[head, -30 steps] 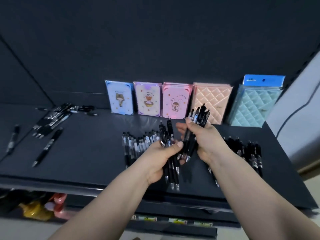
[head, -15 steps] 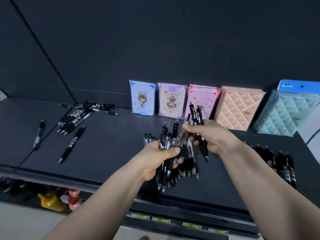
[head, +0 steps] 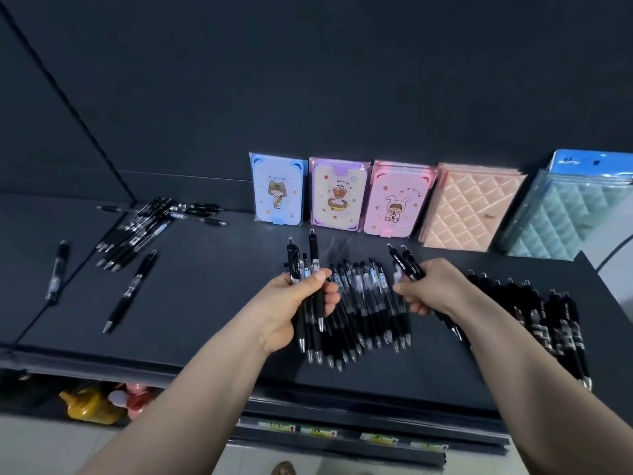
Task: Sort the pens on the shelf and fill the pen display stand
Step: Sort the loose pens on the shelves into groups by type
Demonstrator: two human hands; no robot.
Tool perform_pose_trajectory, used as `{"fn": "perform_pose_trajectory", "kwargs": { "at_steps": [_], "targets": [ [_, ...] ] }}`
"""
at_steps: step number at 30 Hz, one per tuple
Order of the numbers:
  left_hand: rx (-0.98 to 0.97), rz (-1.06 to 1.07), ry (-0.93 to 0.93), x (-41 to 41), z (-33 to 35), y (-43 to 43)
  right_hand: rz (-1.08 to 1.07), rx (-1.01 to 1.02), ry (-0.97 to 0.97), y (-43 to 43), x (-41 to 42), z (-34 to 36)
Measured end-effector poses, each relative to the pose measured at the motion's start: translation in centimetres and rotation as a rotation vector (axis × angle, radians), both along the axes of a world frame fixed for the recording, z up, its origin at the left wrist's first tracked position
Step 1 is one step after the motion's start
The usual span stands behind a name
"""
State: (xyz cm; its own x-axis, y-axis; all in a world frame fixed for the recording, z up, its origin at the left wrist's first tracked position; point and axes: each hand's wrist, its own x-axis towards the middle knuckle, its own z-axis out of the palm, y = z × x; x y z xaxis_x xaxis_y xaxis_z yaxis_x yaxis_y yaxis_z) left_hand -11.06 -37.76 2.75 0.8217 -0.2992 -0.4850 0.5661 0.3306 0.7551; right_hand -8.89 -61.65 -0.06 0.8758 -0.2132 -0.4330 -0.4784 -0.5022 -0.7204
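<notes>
Since half a second ago the hands have drawn apart. Now the left hand (head: 298, 303) curls its grip round a bundle of black plastic click pens (head: 313, 265), and the right hand (head: 435, 289) pinches two black pens (head: 406, 264). Between the grips, a row of clear-barrelled pens (head: 370, 303) lies on the dark grey shelf (head: 212, 303).

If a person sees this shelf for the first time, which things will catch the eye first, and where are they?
The two hands in the middle come first: the left hand grips a bundle of black pens, the right hand holds a few more pens, over a fanned row of pens lying on the dark shelf. Behind them, bright pastel packs lean against the back wall.
</notes>
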Motion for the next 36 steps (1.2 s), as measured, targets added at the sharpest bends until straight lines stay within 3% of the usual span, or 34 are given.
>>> {"fn": "perform_pose_trajectory", "kwargs": {
  "at_steps": [9, 21, 30, 33, 36],
  "targets": [
    [-0.055, -0.077, 0.016, 0.3, -0.5, -0.8, -0.112, 0.13, -0.077, 1.2, -1.8, -1.1],
    [0.085, -0.229, -0.13, -0.4, 0.1, -7.6, -0.207, 0.67, -0.223, -1.3, -5.1, 5.3],
    [0.131, -0.436, -0.25, -1.9, 0.7, -16.3, -0.336, 0.523, -0.179, -7.4, -7.5, 6.7],
    [0.082, -0.374, -0.193, -1.7, 0.7, -17.9, -0.421, 0.457, -0.173, -11.6, -7.4, 7.0],
    [0.073, -0.291, -0.143, -1.0, 0.3, -18.4, -0.4, 0.261, -0.101, -14.7, -7.1, 6.5]
  ]
}}
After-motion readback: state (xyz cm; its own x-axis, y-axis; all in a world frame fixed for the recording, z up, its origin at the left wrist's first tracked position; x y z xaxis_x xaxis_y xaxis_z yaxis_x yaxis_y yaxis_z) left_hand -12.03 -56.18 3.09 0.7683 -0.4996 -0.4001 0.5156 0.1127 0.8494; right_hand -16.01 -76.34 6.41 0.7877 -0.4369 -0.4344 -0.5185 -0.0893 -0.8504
